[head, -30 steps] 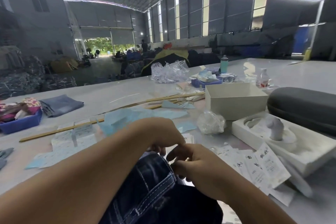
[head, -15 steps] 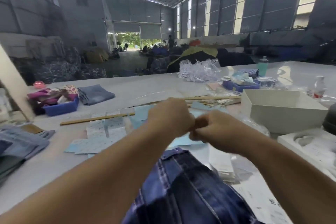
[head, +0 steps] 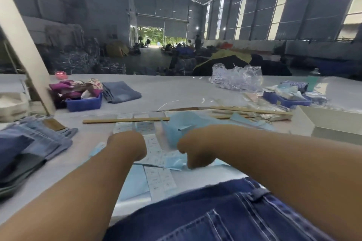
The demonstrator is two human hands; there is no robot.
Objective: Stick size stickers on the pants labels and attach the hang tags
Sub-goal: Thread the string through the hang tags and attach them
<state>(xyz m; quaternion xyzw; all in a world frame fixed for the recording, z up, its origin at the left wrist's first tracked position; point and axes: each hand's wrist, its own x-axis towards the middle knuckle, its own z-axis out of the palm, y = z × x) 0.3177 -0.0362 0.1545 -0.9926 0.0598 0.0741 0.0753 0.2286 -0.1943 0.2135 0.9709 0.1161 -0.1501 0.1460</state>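
Dark blue jeans (head: pixel 215 217) lie at the near edge of the table, waistband toward the sticker sheets. White size-sticker sheets on pale blue backing (head: pixel 160 180) are spread just beyond them. My left hand (head: pixel 127 146) hovers over the sheets' left part, seen from the back with its fingers hidden. My right hand (head: pixel 193 152) is lower, its knuckles bent down onto the sheets beside loose blue backing paper (head: pixel 176 129). The motion blur hides whether either hand holds anything. No hang tags can be made out.
A stack of light jeans (head: pixel 35 143) lies at the left. Farther back are a blue bin of cloth (head: pixel 84 103), folded jeans (head: pixel 121 92), a wooden stick (head: pixel 125 120), plastic bags (head: pixel 237 78), a blue tray (head: pixel 284 100) and a white box (head: pixel 333 121) at the right.
My hands, joined together above the jeans half a second ago, have parted and moved forward and down over the sticker sheets. The view has swung left.
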